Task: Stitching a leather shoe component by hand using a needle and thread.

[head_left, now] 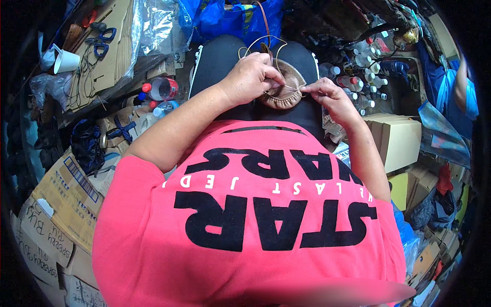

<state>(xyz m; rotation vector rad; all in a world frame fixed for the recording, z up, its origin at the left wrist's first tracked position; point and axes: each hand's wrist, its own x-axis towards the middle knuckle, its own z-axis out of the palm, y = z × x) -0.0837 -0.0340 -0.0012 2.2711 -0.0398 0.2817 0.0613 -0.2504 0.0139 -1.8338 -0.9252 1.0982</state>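
Note:
A tan shoe upper with a gathered, puckered edge rests between my dark-trousered knees. My left hand is over its far left side, thumb and fingers pinched together on a thin, pale thread. This thread runs across the opening toward the right edge of the upper. There my right hand is closed in a pinch, its fingertips at the rim and the thread's end; whether a needle is in them is too small to see. Beyond my left hand, a loose loop of tan cord arches above the upper.
Plastic bottles lie at my left, and several more bottles crowd the right. Blue-handled scissors lie on cardboard at far left, near a white cup. A blue bag is ahead; cardboard boxes stand right.

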